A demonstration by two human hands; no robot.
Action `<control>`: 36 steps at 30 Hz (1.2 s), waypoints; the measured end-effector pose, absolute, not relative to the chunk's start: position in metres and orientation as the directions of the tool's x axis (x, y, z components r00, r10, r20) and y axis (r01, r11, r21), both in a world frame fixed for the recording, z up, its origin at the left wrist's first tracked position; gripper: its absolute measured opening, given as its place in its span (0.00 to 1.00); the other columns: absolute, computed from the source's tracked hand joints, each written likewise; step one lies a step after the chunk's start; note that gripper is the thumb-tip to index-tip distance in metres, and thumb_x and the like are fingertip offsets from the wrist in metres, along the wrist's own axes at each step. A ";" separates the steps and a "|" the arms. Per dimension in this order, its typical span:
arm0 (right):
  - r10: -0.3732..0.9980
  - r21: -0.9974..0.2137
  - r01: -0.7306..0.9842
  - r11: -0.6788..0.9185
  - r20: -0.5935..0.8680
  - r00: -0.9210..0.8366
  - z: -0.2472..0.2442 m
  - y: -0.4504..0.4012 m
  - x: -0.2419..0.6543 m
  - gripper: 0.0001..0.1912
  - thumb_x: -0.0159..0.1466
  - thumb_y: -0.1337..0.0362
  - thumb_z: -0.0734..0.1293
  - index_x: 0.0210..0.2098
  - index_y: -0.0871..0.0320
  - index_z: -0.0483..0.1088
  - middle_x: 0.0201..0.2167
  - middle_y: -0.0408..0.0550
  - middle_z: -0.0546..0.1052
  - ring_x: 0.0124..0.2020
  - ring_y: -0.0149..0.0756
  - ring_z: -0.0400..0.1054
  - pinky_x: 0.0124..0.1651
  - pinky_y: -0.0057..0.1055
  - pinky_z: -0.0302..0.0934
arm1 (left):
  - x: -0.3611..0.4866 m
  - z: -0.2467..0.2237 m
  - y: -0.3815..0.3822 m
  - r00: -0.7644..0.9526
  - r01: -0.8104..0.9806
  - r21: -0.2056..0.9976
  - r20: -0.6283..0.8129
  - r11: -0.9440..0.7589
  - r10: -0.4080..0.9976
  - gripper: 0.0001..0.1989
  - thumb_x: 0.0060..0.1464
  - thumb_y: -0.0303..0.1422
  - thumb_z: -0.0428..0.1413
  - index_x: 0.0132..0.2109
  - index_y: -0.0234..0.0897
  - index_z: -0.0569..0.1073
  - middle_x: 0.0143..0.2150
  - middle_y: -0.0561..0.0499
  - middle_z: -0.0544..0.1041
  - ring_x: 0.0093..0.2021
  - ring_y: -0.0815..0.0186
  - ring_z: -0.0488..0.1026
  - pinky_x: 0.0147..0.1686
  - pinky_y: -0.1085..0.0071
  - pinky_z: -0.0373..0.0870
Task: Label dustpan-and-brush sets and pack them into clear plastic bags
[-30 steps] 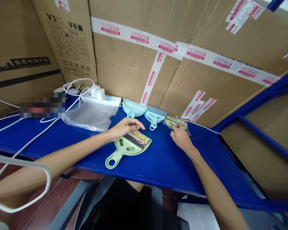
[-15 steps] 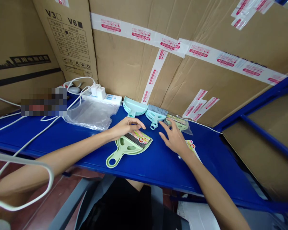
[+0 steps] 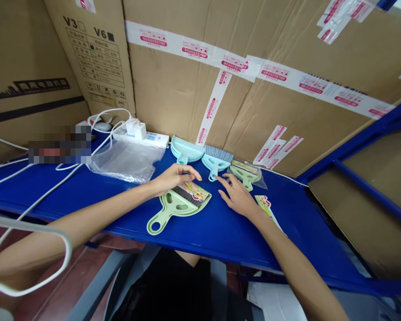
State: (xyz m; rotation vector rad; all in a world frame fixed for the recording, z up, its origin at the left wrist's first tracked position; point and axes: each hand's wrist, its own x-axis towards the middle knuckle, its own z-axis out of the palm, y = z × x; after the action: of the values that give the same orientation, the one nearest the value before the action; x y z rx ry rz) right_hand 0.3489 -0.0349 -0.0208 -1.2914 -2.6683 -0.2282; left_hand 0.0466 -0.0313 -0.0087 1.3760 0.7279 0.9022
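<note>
A light green dustpan (image 3: pixel 165 213) lies on the blue table with a grey-bristled brush (image 3: pixel 183 194) nested in it. A colourful label card (image 3: pixel 200 193) rests over the bristles. My left hand (image 3: pixel 179 176) hovers at the dustpan's upper edge, fingers bent but apart, some fingertips at the card; whether they press on it I cannot tell. My right hand (image 3: pixel 237 195) is open and empty, palm down, its fingertips close to the handle of the pale blue brushes (image 3: pixel 216 163). Beyond my right hand is a green dustpan set (image 3: pixel 245 174) in clear plastic.
Stacked pale blue dustpans (image 3: pixel 187 150) stand against the cardboard wall (image 3: pixel 173 89). Clear plastic bags (image 3: pixel 127 160) lie at left by a white power strip (image 3: pixel 157 139) and cables. Another label card (image 3: pixel 264 206) lies right of my right hand. A blue metal frame (image 3: pixel 370 191) borders the right.
My right hand has moved slightly left and toward me, uncovering more of the plastic-wrapped green set and the card beside it. My left hand and the green dustpan have stayed in place.
</note>
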 end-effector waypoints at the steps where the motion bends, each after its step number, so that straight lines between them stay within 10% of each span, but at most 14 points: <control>1: 0.762 0.061 0.787 0.614 0.215 -0.611 -0.020 -0.035 0.348 0.26 0.78 0.59 0.57 0.71 0.60 0.64 0.66 0.64 0.66 0.64 0.52 0.68 0.68 0.50 0.64 | 0.047 -0.009 -0.031 0.492 -0.109 0.994 0.076 -0.025 0.867 0.12 0.61 0.36 0.64 0.45 0.30 0.82 0.35 0.43 0.85 0.34 0.62 0.85 0.33 0.72 0.81; 16: 0.768 0.063 0.791 0.608 0.205 -0.606 -0.020 -0.034 0.349 0.18 0.78 0.60 0.59 0.62 0.59 0.70 0.56 0.57 0.76 0.58 0.51 0.68 0.65 0.47 0.63 | 0.046 -0.009 -0.032 0.505 -0.114 0.993 0.078 -0.023 0.860 0.11 0.61 0.36 0.65 0.45 0.30 0.83 0.35 0.42 0.85 0.35 0.61 0.85 0.34 0.72 0.80; 23: 0.721 0.059 0.763 0.643 0.291 -0.629 -0.023 -0.029 0.352 0.10 0.78 0.61 0.62 0.45 0.56 0.73 0.46 0.54 0.78 0.48 0.48 0.71 0.57 0.45 0.64 | 0.047 -0.008 -0.032 0.484 -0.108 0.994 0.066 -0.015 0.873 0.11 0.60 0.35 0.65 0.44 0.30 0.83 0.36 0.44 0.85 0.33 0.64 0.84 0.32 0.73 0.80; 36: 0.616 -0.102 0.710 0.697 0.592 -0.520 -0.032 -0.024 0.352 0.11 0.77 0.63 0.63 0.45 0.56 0.78 0.44 0.54 0.83 0.47 0.46 0.80 0.52 0.42 0.73 | 0.047 -0.004 -0.035 0.484 -0.119 0.993 0.070 -0.014 0.872 0.09 0.59 0.34 0.65 0.43 0.30 0.83 0.34 0.44 0.85 0.30 0.66 0.83 0.30 0.75 0.79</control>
State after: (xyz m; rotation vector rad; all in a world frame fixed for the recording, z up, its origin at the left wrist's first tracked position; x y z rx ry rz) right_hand 0.3518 -0.0239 -0.0317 -1.0102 -2.2970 -0.2020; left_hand 0.0475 -0.0349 -0.0042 1.3578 0.7303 0.9081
